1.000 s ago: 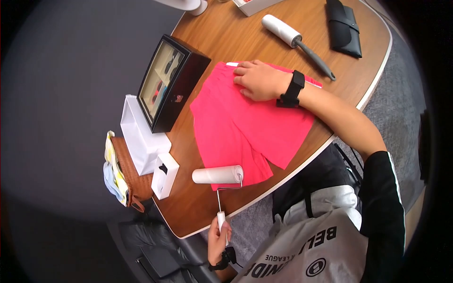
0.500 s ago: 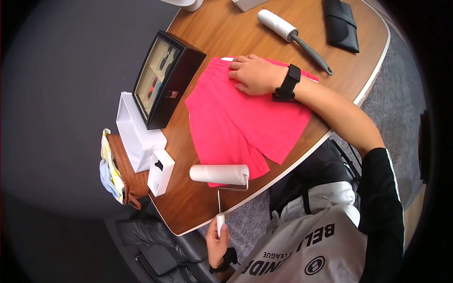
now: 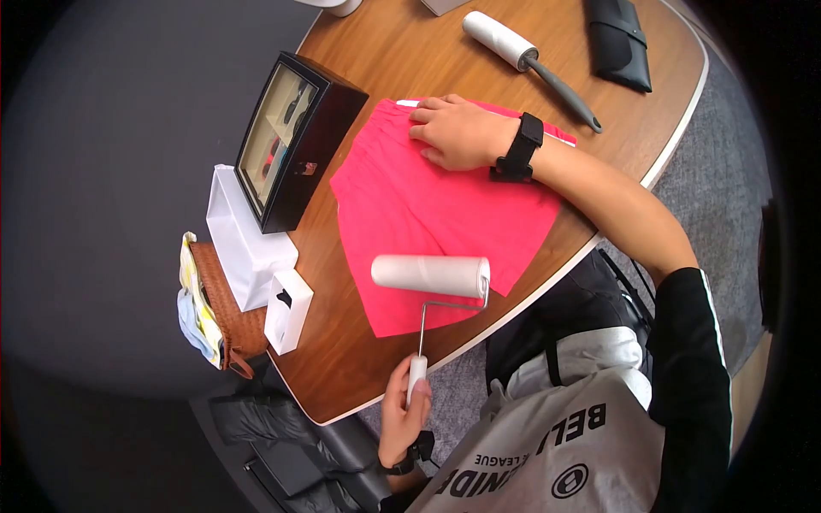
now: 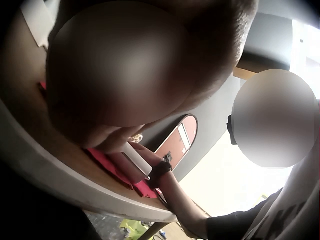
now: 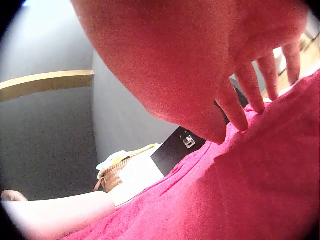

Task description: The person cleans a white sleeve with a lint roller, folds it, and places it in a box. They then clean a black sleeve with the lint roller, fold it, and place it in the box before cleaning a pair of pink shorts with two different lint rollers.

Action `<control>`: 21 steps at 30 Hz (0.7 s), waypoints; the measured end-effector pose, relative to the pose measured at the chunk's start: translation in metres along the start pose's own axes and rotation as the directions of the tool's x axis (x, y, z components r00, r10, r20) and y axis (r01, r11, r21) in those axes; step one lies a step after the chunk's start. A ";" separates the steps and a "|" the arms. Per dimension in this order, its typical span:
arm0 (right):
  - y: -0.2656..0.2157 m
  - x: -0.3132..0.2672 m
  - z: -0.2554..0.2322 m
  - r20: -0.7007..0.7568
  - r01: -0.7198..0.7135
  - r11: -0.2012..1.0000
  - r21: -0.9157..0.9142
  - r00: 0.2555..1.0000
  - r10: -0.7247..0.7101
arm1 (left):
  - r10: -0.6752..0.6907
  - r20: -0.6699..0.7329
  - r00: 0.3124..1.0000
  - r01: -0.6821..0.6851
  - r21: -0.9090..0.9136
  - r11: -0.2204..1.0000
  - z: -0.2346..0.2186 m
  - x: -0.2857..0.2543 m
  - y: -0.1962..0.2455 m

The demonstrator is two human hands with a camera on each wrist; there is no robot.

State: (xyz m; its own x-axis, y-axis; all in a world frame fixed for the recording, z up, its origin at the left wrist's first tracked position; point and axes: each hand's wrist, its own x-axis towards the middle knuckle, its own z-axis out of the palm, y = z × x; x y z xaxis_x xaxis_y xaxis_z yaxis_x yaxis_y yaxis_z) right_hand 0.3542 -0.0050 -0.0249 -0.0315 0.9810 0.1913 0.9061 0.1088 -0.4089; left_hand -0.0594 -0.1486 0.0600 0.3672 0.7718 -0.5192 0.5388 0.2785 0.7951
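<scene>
Pink-red shorts [image 3: 445, 205] lie spread on the wooden table, their waistband towards the far side. My left hand [image 3: 400, 421] grips the white handle of a lint roller [image 3: 432, 275] with a bent wire frame. In the head view its white roll overlaps a leg of the shorts near the hem. My right hand [image 3: 469, 134] rests on the shorts by the waistband. In the right wrist view that hand's spread fingertips [image 5: 241, 121] touch the red cloth. Close up in the left wrist view, my left hand [image 4: 120, 65] hides most of the handle.
A second lint roller [image 3: 556, 85] with a grey handle and a black case [image 3: 617, 47] lie at the far right. Left of the shorts stand a black display box [image 3: 308, 162], a white box [image 3: 252, 248], a small white box [image 3: 289, 312] and a brown basket [image 3: 231, 291].
The lint roller in my left hand has moved up and right in the head view, further over the shorts. My right hand stays on the waistband area.
</scene>
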 end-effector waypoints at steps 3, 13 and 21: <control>0.002 0.001 0.001 0.021 -0.019 1.000 -0.004 1.000 0.019 | 0.103 0.049 0.993 -0.102 -0.024 0.994 0.004 0.026 0.010; 0.001 0.000 -0.004 0.044 -0.013 1.000 0.010 0.999 0.013 | 0.197 0.124 0.973 -0.195 -0.028 0.980 0.026 0.071 0.039; 0.003 -0.002 -0.001 0.017 0.000 1.000 0.017 1.000 -0.001 | 0.067 0.205 0.977 -0.050 -0.091 0.995 -0.003 0.025 -0.007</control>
State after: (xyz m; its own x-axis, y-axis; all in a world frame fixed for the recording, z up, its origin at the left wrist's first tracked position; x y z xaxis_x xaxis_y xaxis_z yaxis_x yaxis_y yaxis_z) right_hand 0.3575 -0.0065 -0.0252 -0.0391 0.9835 0.1765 0.8988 0.1118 -0.4238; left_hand -0.0564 -0.1293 0.0426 0.5501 0.6555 -0.5175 0.4488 0.2905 0.8451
